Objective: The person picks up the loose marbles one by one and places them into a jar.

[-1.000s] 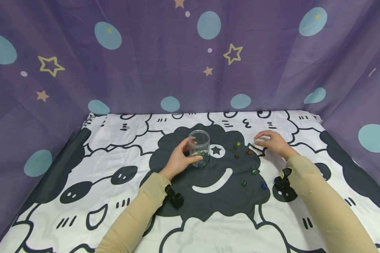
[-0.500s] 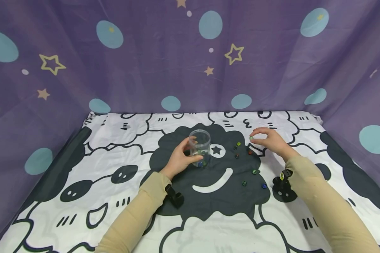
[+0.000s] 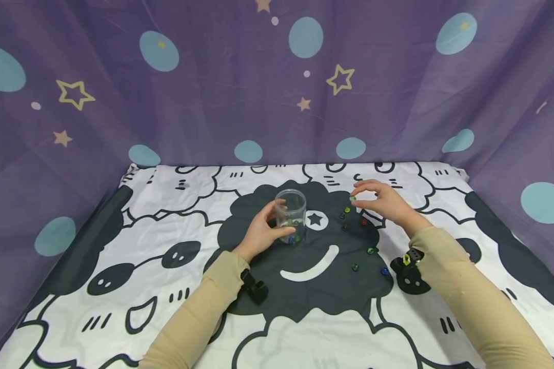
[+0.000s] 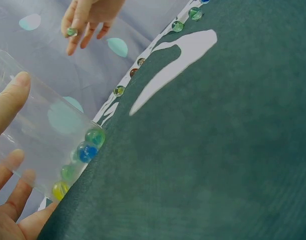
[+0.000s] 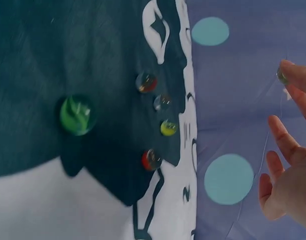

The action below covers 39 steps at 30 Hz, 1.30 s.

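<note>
A clear plastic jar [image 3: 292,205] stands upright and lidless on the printed cloth, and my left hand [image 3: 264,229] grips it round its side. Several marbles lie on the jar's bottom, among them a blue marble [image 4: 86,152] and a yellow marble [image 4: 59,190]. Between thumb and forefinger my right hand [image 3: 385,201] pinches a green marble [image 3: 353,198], raised above the cloth to the right of the jar. The other fingers of that hand are spread apart in the right wrist view. A yellow-green marble [image 3: 347,210] lies just below the pinched one in the head view.
Loose marbles are scattered right of the jar: a red marble [image 3: 363,222], a green marble [image 3: 370,250], a dark green marble [image 3: 355,267], a blue marble [image 3: 385,271] and others. A purple curtain [image 3: 203,92] hangs behind the cloth [image 3: 323,338].
My right hand has moved left toward the jar, carrying the pinched green marble with it. The left hand and the jar have stayed in place.
</note>
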### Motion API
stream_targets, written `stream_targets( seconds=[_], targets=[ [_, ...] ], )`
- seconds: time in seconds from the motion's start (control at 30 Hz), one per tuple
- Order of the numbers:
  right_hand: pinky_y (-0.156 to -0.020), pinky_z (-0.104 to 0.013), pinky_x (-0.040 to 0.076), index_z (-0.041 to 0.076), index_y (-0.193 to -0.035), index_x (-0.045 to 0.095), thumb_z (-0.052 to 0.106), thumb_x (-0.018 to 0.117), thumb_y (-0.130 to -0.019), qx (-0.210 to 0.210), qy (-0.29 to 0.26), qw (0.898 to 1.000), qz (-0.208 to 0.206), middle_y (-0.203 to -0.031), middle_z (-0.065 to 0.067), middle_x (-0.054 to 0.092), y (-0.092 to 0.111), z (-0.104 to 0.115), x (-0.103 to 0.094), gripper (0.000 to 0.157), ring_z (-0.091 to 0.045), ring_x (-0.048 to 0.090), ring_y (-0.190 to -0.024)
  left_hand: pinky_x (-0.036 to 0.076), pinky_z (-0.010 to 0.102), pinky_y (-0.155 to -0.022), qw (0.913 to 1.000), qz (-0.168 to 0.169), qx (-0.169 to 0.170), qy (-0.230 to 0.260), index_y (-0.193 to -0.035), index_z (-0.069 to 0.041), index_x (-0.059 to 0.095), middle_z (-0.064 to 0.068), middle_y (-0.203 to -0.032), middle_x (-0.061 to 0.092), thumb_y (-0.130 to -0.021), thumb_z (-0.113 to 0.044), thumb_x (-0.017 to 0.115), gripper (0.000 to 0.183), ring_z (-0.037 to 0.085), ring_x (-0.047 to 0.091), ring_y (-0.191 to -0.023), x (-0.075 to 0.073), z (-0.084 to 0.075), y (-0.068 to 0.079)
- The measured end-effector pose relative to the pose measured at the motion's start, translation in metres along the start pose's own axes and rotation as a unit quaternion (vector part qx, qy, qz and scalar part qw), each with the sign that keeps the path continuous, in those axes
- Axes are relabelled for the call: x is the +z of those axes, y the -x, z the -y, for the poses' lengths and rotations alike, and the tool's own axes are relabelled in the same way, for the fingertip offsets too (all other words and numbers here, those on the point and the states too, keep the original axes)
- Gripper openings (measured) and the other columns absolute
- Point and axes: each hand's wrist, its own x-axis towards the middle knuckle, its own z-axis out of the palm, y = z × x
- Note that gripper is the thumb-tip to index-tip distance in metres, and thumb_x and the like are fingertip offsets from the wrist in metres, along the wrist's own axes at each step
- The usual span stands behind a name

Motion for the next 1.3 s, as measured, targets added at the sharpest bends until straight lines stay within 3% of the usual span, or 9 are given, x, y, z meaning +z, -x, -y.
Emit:
stream_targets(
  seconds=[0.23,0.37,0.47,0.57,0.83,1.3],
  targets=[
    [-0.106,-0.065,0.026,0.001,-0.111,0.065,0.017,0.069,-0.087,-0.024,-0.004,1.000,-0.002,-0.138,-0.019,0.047,0.000,0.010,0.004,0.028,-0.036,0.033,-0.135,0.049,0.042,-0.096,1.0000,-0.001,0.002,-0.004,-0.141,-0.010,0.042,0.010,-0.127,0.053,-0.081,-0.015,0.077,0.070,0.031,0.051,-0.119,0.000,0.001,0.001],
    [-0.105,-0.063,0.027,0.002,-0.108,0.066,0.015,0.070,-0.086,-0.034,-0.014,0.999,-0.010,-0.135,-0.016,0.049,-0.001,0.013,0.008,0.026,-0.034,0.036,-0.133,0.047,0.043,-0.099,1.0000,0.006,-0.006,0.000,-0.140,-0.009,0.042,0.014,-0.129,0.052,-0.081,-0.013,0.076,0.068,0.033,0.049,-0.121,-0.003,-0.014,0.006],
    [-0.105,-0.063,0.027,0.002,-0.106,0.067,0.015,0.071,-0.086,-0.043,-0.019,0.999,-0.017,-0.133,-0.015,0.051,-0.004,0.014,0.012,0.024,-0.033,0.037,-0.132,0.047,0.044,-0.099,0.9999,0.007,-0.011,0.002,-0.141,-0.009,0.042,0.014,-0.130,0.052,-0.080,-0.013,0.077,0.070,0.033,0.049,-0.122,-0.003,-0.013,0.005],
    [-0.105,-0.064,0.027,0.003,-0.106,0.067,0.014,0.070,-0.086,-0.051,-0.024,0.998,-0.020,-0.133,-0.015,0.051,-0.006,0.017,0.016,0.022,-0.032,0.038,-0.130,0.048,0.042,-0.096,1.0000,0.002,-0.005,-0.001,-0.141,-0.011,0.042,0.010,-0.128,0.053,-0.080,-0.016,0.078,0.072,0.030,0.050,-0.121,-0.002,0.001,0.001],
    [-0.107,-0.063,0.025,0.001,-0.109,0.066,0.014,0.069,-0.088,-0.064,-0.047,0.997,-0.005,-0.136,-0.014,0.049,-0.015,0.037,0.026,0.025,-0.031,0.036,-0.133,0.051,0.038,-0.094,1.0000,-0.001,-0.007,0.003,-0.140,-0.015,0.043,0.009,-0.129,0.052,-0.080,-0.016,0.077,0.069,0.029,0.050,-0.120,-0.003,0.000,0.003],
    [-0.110,-0.061,0.024,0.003,-0.110,0.066,0.017,0.068,-0.088,-0.070,-0.037,0.997,0.001,-0.139,-0.014,0.047,-0.021,0.054,0.031,0.026,-0.030,0.036,-0.134,0.049,0.041,-0.096,1.0000,-0.004,0.001,0.001,-0.140,-0.011,0.043,0.008,-0.126,0.055,-0.079,-0.017,0.078,0.071,0.028,0.052,-0.118,0.001,0.000,-0.001]
  ],
)
